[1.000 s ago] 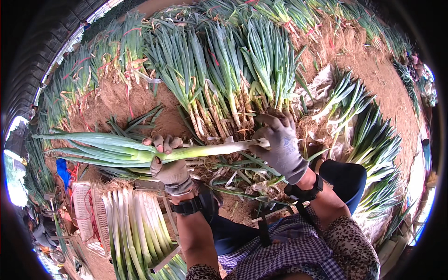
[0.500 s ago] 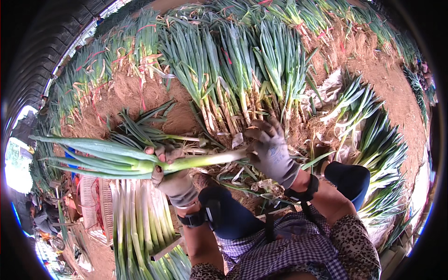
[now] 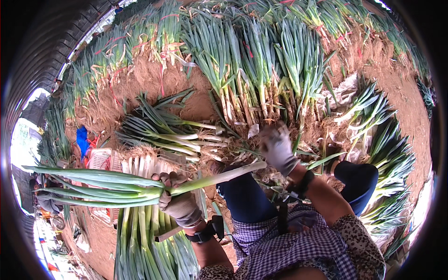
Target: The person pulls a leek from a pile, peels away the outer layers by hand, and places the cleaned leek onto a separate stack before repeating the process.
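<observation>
A long green onion (image 3: 200,185) with a pale stem and broad green leaves lies across the picture, gripped at its middle by my gloved left hand (image 3: 177,198). Its leaves reach out to the left, and the white end points right. My right hand (image 3: 277,145), also gloved, is just beyond that white end and apart from it. The fingers of that hand are smeared by motion. Below my left hand lies a stack of trimmed green onions (image 3: 144,233). Several more green onions (image 3: 175,135) lie on the ground ahead of my left hand.
Upright bundles of green onions (image 3: 256,60) with soil-brown roots stand ahead. More lie in a row (image 3: 385,163) on the right. A pink plastic basket (image 3: 100,159) and a blue cloth (image 3: 82,139) are at the left. Leaf scraps surround my feet.
My left hand has drawn the green onion nearer to me. My right hand has come off its white end and is moving. The view has shifted slightly left.
</observation>
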Action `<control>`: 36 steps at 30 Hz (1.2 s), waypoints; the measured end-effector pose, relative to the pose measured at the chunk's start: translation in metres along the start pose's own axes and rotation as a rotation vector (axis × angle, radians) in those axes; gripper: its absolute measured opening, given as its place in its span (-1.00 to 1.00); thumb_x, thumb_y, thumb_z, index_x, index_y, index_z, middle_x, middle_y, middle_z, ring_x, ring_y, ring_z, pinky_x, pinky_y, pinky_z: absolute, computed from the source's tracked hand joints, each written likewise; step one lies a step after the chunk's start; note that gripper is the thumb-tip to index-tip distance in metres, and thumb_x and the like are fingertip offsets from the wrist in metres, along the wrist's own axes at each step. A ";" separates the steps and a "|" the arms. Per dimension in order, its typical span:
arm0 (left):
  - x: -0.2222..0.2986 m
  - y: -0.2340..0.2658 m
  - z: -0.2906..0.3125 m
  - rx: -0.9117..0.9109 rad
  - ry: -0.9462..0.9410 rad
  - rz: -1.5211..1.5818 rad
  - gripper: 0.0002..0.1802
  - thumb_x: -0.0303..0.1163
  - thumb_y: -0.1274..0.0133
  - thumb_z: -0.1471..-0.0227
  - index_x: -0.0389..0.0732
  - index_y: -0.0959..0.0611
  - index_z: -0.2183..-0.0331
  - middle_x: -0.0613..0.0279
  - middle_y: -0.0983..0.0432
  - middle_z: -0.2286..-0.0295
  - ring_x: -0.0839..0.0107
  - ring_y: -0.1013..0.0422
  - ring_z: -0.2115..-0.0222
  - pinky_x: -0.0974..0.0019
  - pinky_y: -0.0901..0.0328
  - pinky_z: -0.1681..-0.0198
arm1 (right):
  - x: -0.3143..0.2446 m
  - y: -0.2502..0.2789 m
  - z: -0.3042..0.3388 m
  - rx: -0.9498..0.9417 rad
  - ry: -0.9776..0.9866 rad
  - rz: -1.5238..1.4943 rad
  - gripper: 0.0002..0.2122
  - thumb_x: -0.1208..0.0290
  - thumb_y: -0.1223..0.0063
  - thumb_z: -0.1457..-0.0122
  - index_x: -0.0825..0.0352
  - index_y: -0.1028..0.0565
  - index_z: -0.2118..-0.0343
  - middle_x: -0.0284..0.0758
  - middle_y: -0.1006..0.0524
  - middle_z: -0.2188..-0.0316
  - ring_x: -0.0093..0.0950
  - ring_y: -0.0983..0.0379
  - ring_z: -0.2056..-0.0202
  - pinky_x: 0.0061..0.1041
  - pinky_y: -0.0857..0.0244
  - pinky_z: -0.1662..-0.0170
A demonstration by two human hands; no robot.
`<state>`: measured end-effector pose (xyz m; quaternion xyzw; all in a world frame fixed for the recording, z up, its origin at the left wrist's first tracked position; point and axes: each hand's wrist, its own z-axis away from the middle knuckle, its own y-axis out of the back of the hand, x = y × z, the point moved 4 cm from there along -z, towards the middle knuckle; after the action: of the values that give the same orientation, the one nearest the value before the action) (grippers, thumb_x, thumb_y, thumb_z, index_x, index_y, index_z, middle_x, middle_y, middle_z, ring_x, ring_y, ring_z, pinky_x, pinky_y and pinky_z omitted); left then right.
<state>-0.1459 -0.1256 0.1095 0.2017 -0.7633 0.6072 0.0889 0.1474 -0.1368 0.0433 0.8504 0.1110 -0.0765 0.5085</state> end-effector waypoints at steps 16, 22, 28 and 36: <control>0.003 0.014 -0.010 -0.219 0.121 0.142 -0.56 -0.60 -0.06 0.26 -0.18 -0.47 0.19 0.35 -0.18 0.55 0.53 -0.12 0.56 0.51 -0.23 0.59 | -0.058 0.049 0.011 -0.440 0.276 -0.366 -0.86 0.24 -0.23 0.20 0.13 -0.60 0.55 -0.39 -0.42 0.11 -0.33 -0.17 -0.08 -0.09 0.23 -0.24; -0.006 0.003 -0.018 -0.304 0.158 0.172 -0.58 -0.60 -0.05 0.27 -0.20 -0.43 0.23 0.37 -0.13 0.57 0.55 -0.10 0.61 0.53 -0.24 0.61 | -0.063 0.028 0.011 -0.554 0.332 -0.458 -0.90 0.32 -0.17 0.16 0.21 -0.59 0.62 -0.38 -0.44 0.14 -0.38 -0.20 -0.07 -0.12 0.26 -0.26; -0.014 -0.005 -0.032 -0.329 0.219 0.114 -0.55 -0.54 -0.06 0.31 -0.20 -0.46 0.22 0.37 -0.14 0.59 0.55 -0.09 0.64 0.54 -0.19 0.70 | -0.065 0.019 0.012 -0.606 0.346 -0.417 -0.88 0.35 -0.08 0.13 0.26 -0.58 0.55 -0.32 -0.44 0.12 -0.26 -0.34 0.08 -0.22 -0.10 -0.06; -0.013 -0.008 -0.051 -0.384 0.351 0.062 -0.54 -0.46 -0.10 0.26 -0.26 -0.47 0.18 0.36 -0.16 0.59 0.52 -0.10 0.63 0.50 -0.16 0.70 | -0.063 0.012 0.011 -0.571 0.261 -0.562 -0.90 0.38 -0.11 0.14 0.27 -0.57 0.58 -0.31 -0.49 0.16 -0.33 -0.36 0.08 -0.28 -0.12 -0.06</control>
<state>-0.1364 -0.0754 0.1246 0.0490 -0.8433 0.4793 0.2379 0.0895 -0.1589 0.0634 0.6145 0.4188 -0.0700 0.6649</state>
